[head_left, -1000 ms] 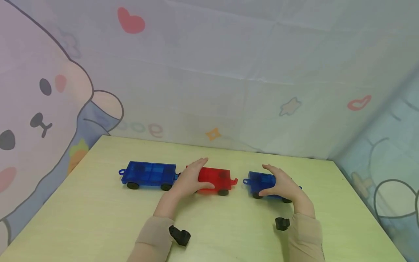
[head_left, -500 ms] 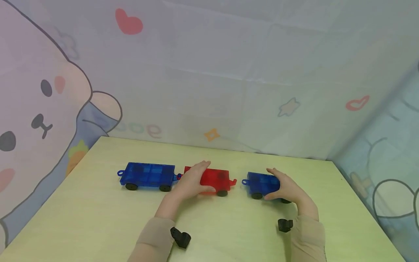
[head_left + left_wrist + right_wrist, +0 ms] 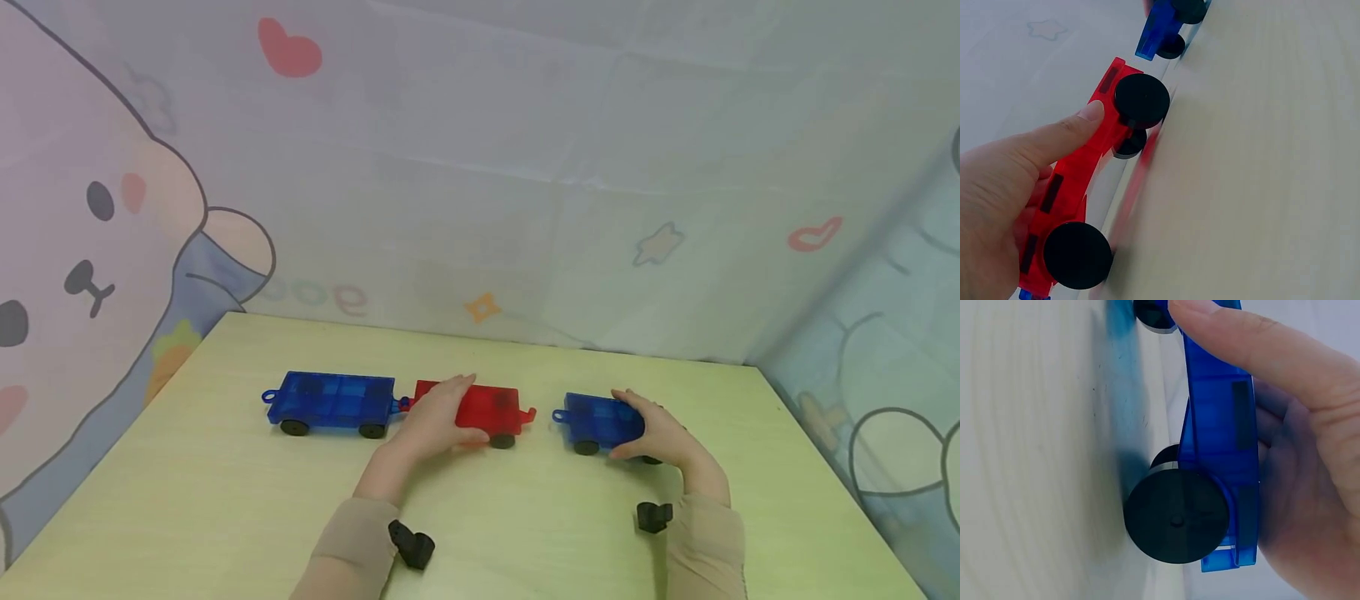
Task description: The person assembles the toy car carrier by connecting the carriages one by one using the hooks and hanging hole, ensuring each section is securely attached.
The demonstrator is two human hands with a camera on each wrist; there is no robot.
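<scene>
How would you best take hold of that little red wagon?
Grip the red wagon across its flat body from above, thumb on the near long edge, fingers over the far one, as the left hand does. Its hooks at both ends are small, and its wheels roll.

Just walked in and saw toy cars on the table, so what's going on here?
A person sits at a pale wooden table with three toy wagons in a row. The left hand holds the red wagon, which sits close behind the long blue wagon. The right hand grips the short blue wagon, standing apart from the red one with a gap between them.
</scene>
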